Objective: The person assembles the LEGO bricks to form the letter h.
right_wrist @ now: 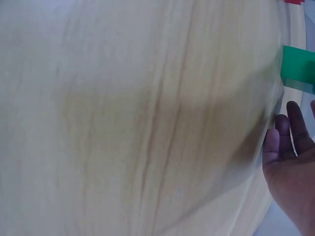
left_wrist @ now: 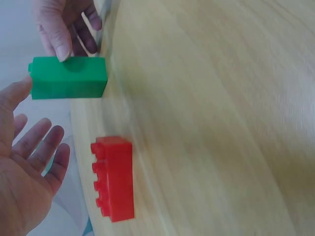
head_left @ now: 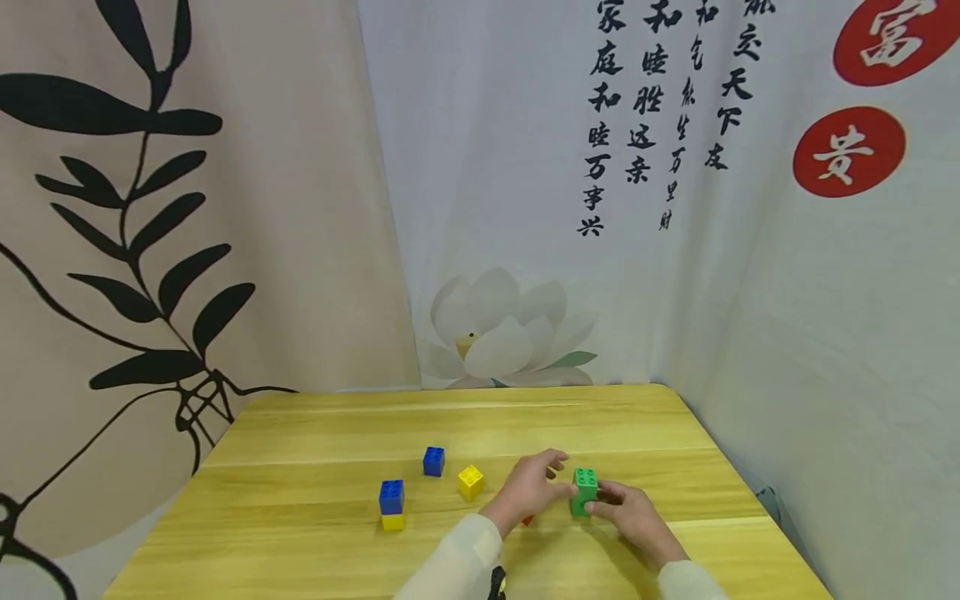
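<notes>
A tall green building block [head_left: 584, 493] is upright between my two hands on the right of the table. My left hand [head_left: 531, 487] reaches in from the left; its thumb touches the block's studded end, while the other fingers stay spread and off it. From the other side, my right hand [head_left: 633, 515] holds the block's side with thumb and forefinger; its other fingers [right_wrist: 288, 132] hang loose. Below the left hand lies a red building block [left_wrist: 117, 179] with a row of studs, mostly covered by that hand in the head view.
Left on the wooden table [head_left: 300, 467] stands a blue block [head_left: 392, 497] on top of a yellow block [head_left: 393, 522]. Another blue block [head_left: 433, 461] and a loose yellow block [head_left: 471, 482] lie farther back. A printed curtain [head_left: 510, 208] hangs behind the table.
</notes>
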Available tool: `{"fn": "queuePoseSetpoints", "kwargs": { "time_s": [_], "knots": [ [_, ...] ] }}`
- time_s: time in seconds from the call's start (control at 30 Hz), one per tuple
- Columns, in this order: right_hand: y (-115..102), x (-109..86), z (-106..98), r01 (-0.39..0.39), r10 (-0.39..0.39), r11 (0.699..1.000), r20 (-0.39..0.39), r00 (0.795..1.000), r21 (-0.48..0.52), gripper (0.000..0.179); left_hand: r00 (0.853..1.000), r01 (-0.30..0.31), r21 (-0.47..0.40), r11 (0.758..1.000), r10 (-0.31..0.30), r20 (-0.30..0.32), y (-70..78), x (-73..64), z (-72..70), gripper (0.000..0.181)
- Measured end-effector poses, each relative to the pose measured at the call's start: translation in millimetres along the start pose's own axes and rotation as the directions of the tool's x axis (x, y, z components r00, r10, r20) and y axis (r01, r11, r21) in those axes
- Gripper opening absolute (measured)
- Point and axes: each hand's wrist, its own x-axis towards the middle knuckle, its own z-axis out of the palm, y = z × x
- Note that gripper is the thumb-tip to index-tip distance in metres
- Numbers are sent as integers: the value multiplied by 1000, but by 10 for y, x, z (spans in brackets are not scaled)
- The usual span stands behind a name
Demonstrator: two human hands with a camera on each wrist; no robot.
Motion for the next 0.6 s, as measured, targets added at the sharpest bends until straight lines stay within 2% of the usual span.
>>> {"fn": "queuePoseSetpoints", "kwargs": {
  "time_s": [0.13, 0.33, 0.6],
  "knots": [
    [-21, -6, -29, -1, 0, 999, -16, 1000, -40, 66, 999, -24, 21, 999, 24, -27, -5, -5, -83, 50],
    [-70, 16, -63, 6, -8, 998, -48, 999, -58, 72, 999, -38, 15, 999, 38, -35, -17, -32, -228, 48],
    [-210, 41, -134, 22, -28, 996, -66, 997, -86, 77, 998, -19, -8, 1000, 18, -61, -32, -59, -471, 48]
  ]
}}
